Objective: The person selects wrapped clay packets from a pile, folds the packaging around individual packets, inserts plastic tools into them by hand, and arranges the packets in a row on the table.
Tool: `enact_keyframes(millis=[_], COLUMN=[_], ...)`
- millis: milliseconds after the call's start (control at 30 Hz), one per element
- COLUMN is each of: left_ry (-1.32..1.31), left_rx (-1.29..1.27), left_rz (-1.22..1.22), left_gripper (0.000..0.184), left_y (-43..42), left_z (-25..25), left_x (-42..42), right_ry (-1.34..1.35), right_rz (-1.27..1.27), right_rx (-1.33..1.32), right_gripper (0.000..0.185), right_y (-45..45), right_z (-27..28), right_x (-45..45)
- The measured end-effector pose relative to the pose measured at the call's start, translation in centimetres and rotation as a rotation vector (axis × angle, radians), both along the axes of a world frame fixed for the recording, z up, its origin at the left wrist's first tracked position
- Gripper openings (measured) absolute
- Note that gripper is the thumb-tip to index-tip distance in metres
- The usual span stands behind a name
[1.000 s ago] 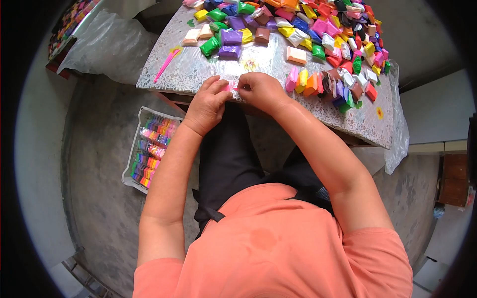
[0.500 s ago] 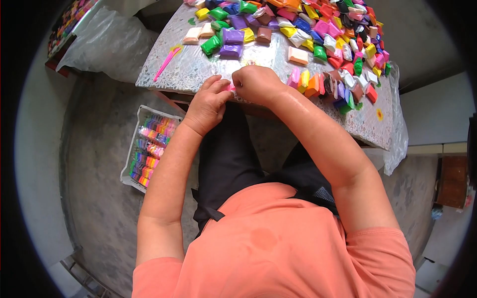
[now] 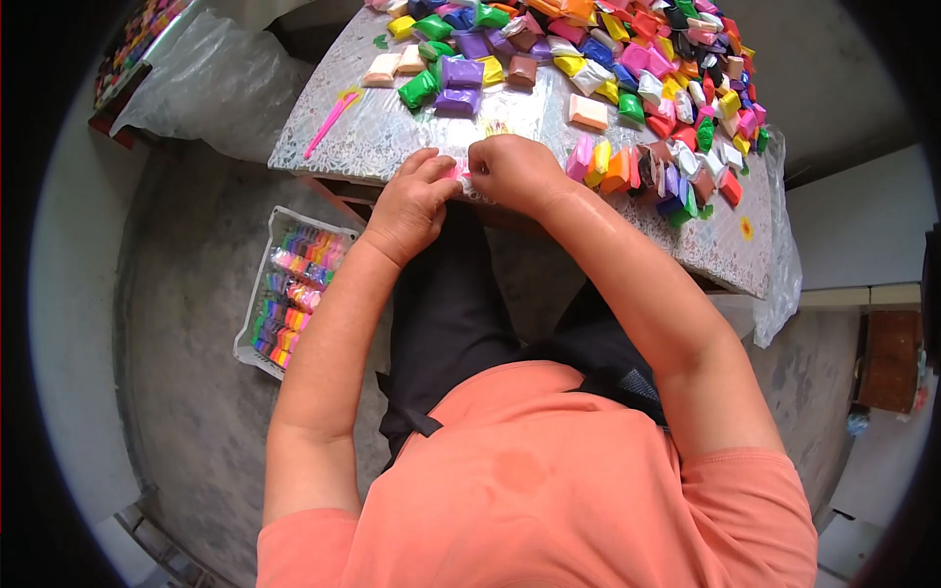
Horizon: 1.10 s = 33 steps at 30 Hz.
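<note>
Two hands, the left hand and the right hand, are close together at the near edge of the table, with a small pink piece between them. The left hand has its fingers bent, their tips at the left end of the piece; whether they pinch it or only rest against it, I cannot tell. The right hand is curled, knuckles up, its fingertips drawn in at the right end; they are mostly hidden, so I cannot tell whether they are clamped on the piece.

Just right of the right hand, a row of packs in many colours runs along the table, starting with pink, yellow and orange. A cream pack lies above the row. Beyond the hands are two purple packs, with a green pack touching them on the left. A large heap of coloured packs covers the far right part. Left of the left hand lies a pink stick, slanting. Below on the floor, left of the left forearm, stands a white crate holding rows of coloured packs.
</note>
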<state>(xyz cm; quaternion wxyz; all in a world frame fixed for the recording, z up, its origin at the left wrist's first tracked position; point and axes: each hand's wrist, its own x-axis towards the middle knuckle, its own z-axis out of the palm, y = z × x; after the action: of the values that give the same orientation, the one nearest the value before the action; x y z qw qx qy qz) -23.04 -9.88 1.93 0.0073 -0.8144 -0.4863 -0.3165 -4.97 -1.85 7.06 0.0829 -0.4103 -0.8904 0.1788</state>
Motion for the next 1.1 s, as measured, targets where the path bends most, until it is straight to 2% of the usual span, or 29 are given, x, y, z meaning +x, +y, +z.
enact_keyframes(millis=[367, 667, 867, 1100], left_ry=[-0.001, -0.001, 0.0, 0.006], left_rx=[-0.003, -0.012, -0.007, -0.02], left_rz=[-0.01, -0.008, -0.003, -0.003], left_gripper=[0.035, 0.037, 0.037, 0.036], left_y=[0.0, -0.1, 0.0, -0.1], left_z=[0.0, 0.0, -0.1, 0.1], left_x=[0.0, 0.0, 0.0, 0.0], right_ry=[-0.084, -0.015, 0.021, -0.06], right_rz=[-0.005, -0.055, -0.056, -0.032], right_rx=[-0.001, 0.111, -0.1, -0.046], right_gripper=[0.015, 0.016, 0.018, 0.018], right_y=[0.2, 0.6, 0.0, 0.4], right_z=[0.6, -0.7, -0.5, 0.2], right_x=[-0.8, -0.6, 0.1, -0.6])
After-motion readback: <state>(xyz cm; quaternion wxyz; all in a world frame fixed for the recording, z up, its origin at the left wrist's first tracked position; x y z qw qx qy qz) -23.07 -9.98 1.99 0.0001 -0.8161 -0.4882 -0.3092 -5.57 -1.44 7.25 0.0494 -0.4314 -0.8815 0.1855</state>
